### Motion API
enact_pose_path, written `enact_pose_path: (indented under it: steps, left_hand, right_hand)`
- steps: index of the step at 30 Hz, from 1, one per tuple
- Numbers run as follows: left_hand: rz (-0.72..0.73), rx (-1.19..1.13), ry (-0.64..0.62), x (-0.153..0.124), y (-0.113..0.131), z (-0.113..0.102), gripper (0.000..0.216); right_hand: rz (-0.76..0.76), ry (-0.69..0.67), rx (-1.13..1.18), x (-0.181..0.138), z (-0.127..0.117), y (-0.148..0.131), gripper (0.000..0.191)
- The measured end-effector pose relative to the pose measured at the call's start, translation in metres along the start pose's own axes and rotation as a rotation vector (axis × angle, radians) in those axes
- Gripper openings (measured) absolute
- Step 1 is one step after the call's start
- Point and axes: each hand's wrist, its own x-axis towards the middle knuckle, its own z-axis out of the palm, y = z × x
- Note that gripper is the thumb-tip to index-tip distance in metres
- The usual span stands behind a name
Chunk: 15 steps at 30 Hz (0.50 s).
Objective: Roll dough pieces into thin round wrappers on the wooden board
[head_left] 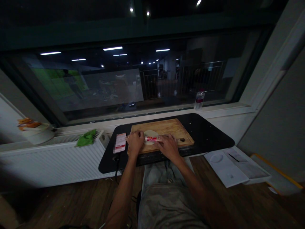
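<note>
A rolling pin [151, 139] with a red printed label lies crosswise over a flat round of dough [150, 132]. The dough rests on a wooden cutting board [164, 125]. Near the pin's left end, my left hand [136, 140] is closed over it. Toward the other end, my right hand [169, 144] lies on the pin with its fingers curled over. The pin's middle shows between the two hands, and parts of the dough are hidden beneath the pin and my left hand.
Under the board is a black tabletop [209, 133]. A red-and-white packet [120, 142] lies left of the board. A green cloth [86, 137] and a white tub [37, 135] sit on the radiator [59, 165]. A bottle [199, 100] stands on the sill; an open booklet [228, 168] is at right.
</note>
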Motion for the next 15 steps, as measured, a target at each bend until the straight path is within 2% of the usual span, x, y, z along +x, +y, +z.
enact_pose_path:
  steps: [15]
  left_hand:
    - [0.004, 0.054, -0.01, 0.001, -0.001, 0.0, 0.042]
  right_hand:
    - [-0.007, -0.099, -0.072, 0.017, -0.011, 0.003, 0.036]
